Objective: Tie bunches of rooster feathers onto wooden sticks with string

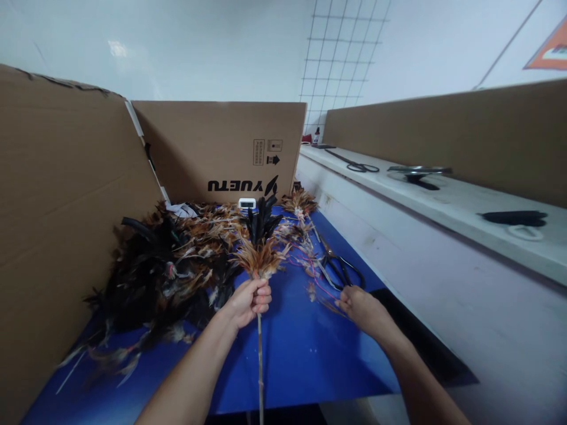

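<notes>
My left hand (pixel 253 302) is closed round a thin stick (pixel 260 366) just below a bunch of brown feathers (pixel 259 258). Black feathers (pixel 262 221) rise from the middle of that bunch, which points away from me. To the right, my right hand (pixel 354 304) has its fingers pressed together near the black handles of a pair of scissors (pixel 343 268). Whatever its fingertips may pinch is too small to make out. Pink string (pixel 315 268) and a few loose feathers (pixel 311 291) lie beside it on the blue table (pixel 296 354).
A large heap of black and brown feathers (pixel 150 277) covers the table's left. Cardboard panels (pixel 190 141) stand behind and at the left. Near the back are a small white device (pixel 247 203) and another feather bunch (pixel 300 202). A white ledge (pixel 443 200) at the right holds scissors (pixel 363 167).
</notes>
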`<state>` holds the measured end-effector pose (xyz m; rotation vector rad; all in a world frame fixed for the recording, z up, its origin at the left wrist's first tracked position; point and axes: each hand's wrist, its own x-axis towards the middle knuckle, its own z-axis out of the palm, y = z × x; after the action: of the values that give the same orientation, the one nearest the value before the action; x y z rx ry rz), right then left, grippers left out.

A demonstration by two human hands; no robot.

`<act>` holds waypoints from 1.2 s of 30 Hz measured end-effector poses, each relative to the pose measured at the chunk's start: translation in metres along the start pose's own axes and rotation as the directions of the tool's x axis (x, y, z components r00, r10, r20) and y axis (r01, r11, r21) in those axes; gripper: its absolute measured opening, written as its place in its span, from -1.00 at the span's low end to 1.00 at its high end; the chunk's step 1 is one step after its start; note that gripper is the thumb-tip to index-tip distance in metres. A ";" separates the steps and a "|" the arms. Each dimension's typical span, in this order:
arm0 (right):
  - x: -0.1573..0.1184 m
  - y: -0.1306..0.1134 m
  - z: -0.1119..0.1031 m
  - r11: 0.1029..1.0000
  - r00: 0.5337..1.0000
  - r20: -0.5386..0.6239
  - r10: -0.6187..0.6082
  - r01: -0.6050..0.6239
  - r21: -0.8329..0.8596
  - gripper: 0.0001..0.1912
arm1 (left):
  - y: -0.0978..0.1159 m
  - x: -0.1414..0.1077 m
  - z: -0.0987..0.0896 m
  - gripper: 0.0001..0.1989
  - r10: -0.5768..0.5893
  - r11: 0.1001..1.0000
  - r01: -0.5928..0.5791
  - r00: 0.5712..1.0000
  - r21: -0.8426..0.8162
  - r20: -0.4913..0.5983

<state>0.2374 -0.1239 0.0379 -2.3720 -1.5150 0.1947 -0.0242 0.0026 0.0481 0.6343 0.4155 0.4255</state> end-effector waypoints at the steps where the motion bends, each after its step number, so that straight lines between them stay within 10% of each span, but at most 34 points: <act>1: 0.000 0.001 0.004 1.000 1.000 0.015 -0.005 0.005 0.006 -0.87 | 0.000 0.000 0.000 -0.71 -0.001 1.000 0.001 1.000 0.002 0.002; 7: 0.003 0.002 -0.009 0.972 0.999 0.034 -0.020 0.012 0.237 -0.82 | -0.001 -0.001 0.001 -0.68 0.001 1.000 -0.001 1.000 0.012 0.004; 11: -0.010 -0.017 -0.049 0.724 1.000 0.011 0.009 -0.014 0.690 -0.84 | -0.001 0.000 0.001 -0.70 0.004 1.000 -0.004 1.000 0.012 -0.002; 17: -0.031 -0.055 -0.094 0.405 0.997 -0.071 0.005 0.063 0.912 -0.68 | -0.002 0.001 -0.003 -0.68 0.017 1.000 -0.017 1.000 0.008 0.012; 24: -0.008 -0.095 -0.148 0.402 0.980 -0.181 -0.083 0.199 0.894 -0.74 | -0.001 0.002 -0.005 -0.68 0.039 0.999 -0.039 0.999 0.001 0.000; 29: -0.018 -0.123 -0.180 0.422 0.831 -0.541 -0.127 0.539 0.729 -0.81 | 0.000 0.001 -0.006 -0.69 0.047 0.999 -0.047 0.999 -0.016 0.008; 34: -0.021 -0.128 -0.135 0.750 0.864 -0.362 -0.349 0.489 0.445 -0.84 | -0.001 0.001 -0.006 -0.69 0.032 0.999 -0.031 0.999 -0.026 0.029; 36: -0.017 -0.126 -0.104 0.760 0.801 -0.283 -0.528 0.594 0.263 -0.85 | -0.002 0.001 -0.005 -0.70 0.030 0.999 -0.029 0.999 -0.026 0.035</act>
<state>0.1519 -0.1103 0.1772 -1.5301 -1.8461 0.0692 -0.0255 0.0038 0.0430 0.6229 0.3669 0.4460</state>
